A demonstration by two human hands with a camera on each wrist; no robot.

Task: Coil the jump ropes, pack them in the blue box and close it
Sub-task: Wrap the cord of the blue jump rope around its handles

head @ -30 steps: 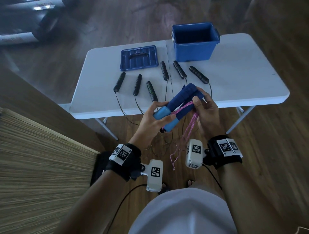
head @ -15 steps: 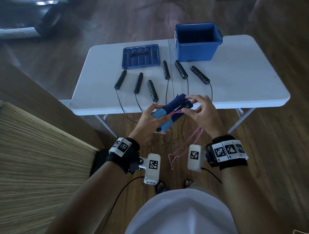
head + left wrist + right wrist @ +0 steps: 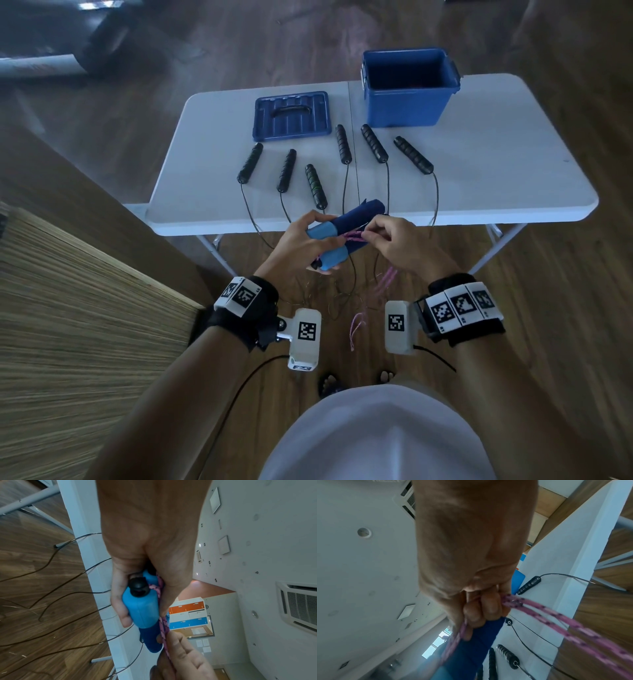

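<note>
Left hand (image 3: 301, 246): fingers clenched round the pair of blue handles (image 3: 342, 229), held side by side at the middle of the head view, in front of the near edge of the bench (image 3: 513, 164).
Right hand (image 3: 400, 246): fingers pinching the pink rope (image 3: 539, 614) against the dark ends of the handles; several strands run through the pinch.
Loose tail: pink loops hang below the hands toward the floor, lower middle of the head view.
Risk, slack wrap: if the pinch eases, the turns would likely slide off the handles and spring open.
Risk, tangle: the hanging pink loops lie near the thin black cords (image 3: 346, 192) drooping off the bench edge; a pull could snag one and drag a black handle (image 3: 315, 186) off.
Risk, bulk: uneven turns may make a bundle that sits badly in the blue box (image 3: 409, 87).
Blue box: open, upper right of the bench, well apart from the hands.
Lid (image 3: 292, 115): flat on the bench, left of the box.
</note>
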